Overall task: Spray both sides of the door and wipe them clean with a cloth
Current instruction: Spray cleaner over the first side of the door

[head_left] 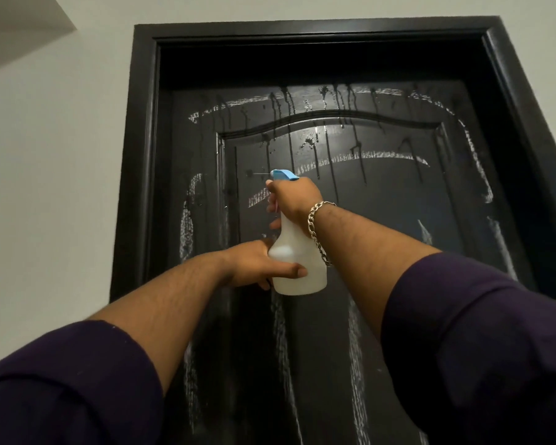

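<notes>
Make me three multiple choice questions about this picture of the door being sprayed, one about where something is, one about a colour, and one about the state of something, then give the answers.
1. Where does the left hand grip the bottle?
A. at the trigger
B. at the base
C. not on it at all

2. What colour is the spray head?
A. blue
B. red
C. black

3. What is the state of the upper door?
A. dry and clean
B. wet, with drips running down
C. covered by a cloth

Answers:
1. B, its thumb wraps the bottle's lower body, while the right hand holds the neck.
2. A, the head above the right hand is light blue.
3. B, dark streaks run down from the top panel across white smears.
</notes>
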